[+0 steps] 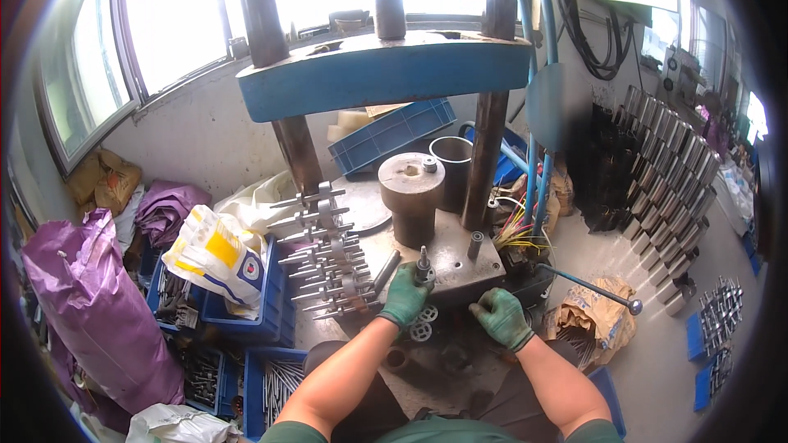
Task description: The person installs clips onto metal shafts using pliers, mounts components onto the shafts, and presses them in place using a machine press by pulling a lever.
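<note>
My left hand, in a green glove, is closed around an upright stepped metal shaft at the front edge of the press table. Its tip points up above my fingers. My right hand, gloved too, hangs curled just off the table's front right. Whether anything is inside its fingers is hidden. Several round metal pieces with holes sit below my left hand. A thick steel cylinder stands behind, with a small ring on top. A short upright metal sleeve stands at the table's right.
Left of the table lies a stack of shafts with discs and a loose steel bar. Overhead runs a blue press beam between steel columns. A lever juts right. Blue bins and a purple sack crowd the left.
</note>
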Available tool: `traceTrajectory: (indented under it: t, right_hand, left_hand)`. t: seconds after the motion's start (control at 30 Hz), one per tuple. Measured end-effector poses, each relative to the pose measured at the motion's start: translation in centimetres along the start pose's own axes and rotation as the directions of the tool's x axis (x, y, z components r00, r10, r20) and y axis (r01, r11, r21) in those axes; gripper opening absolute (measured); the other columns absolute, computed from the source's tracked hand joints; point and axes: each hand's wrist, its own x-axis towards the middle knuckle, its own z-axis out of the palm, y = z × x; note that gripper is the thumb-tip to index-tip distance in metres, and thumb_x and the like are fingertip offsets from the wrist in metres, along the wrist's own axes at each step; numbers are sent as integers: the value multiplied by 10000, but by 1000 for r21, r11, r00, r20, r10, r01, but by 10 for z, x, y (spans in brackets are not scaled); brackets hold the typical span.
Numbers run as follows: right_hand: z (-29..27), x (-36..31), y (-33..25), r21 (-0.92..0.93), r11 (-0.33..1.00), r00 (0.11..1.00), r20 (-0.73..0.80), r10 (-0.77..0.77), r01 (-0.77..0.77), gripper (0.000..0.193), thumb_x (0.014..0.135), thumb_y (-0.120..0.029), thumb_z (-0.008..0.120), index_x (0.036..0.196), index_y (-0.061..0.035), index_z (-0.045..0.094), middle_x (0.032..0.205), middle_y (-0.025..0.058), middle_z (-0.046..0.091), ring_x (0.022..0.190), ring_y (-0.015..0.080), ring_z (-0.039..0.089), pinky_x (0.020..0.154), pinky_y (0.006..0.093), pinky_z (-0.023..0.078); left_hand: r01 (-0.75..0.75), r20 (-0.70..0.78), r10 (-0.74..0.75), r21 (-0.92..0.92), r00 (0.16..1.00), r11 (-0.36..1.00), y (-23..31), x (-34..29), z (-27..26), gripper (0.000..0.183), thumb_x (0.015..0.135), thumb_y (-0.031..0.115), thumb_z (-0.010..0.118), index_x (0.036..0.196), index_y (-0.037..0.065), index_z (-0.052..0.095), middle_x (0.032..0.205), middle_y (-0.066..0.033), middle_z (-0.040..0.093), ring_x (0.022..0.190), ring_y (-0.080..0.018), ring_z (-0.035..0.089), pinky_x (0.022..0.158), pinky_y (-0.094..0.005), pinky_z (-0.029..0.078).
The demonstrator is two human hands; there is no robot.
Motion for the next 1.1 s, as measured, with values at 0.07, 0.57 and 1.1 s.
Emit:
traceTrajectory:
  t: [0.07, 0.57, 1.1]
  right_hand:
    - [-5, 1, -5, 37, 997, 997, 42, -63, 61, 213, 889, -246, 794, 892, -40, 738, 842, 170, 688, 834, 390, 664, 759, 470, 540]
    - [40, 4, 50, 474, 880, 998, 41, -50, 25, 375, 827, 82, 585, 1153, -29, 732, 1023, 181, 756, 930, 393, 726, 863, 408, 595]
    - [-5, 2, 11, 81, 976, 896, 387, -217, 201, 201, 865, -151, 669, 1010, -39, 751, 1022, 182, 740, 1039, 387, 688, 939, 475, 549]
  left_hand:
    - [14, 14, -14, 6, 1000, 1000, 10, -5, -4, 392, 904, 108, 790, 1250, -4, 645, 1171, -198, 633, 1043, -333, 680, 926, -410, 545]
    - [-415, -252, 362, -206, 898, 886, 167, 154, -49, 526, 920, -12, 768, 1394, 32, 544, 1224, -82, 659, 1081, -167, 653, 941, -309, 545]
    - [-204, -185, 128, -487, 974, 849, 143, 215, -42, 538, 947, 21, 775, 1439, 177, 625, 965, -46, 705, 713, -91, 649, 596, -271, 535]
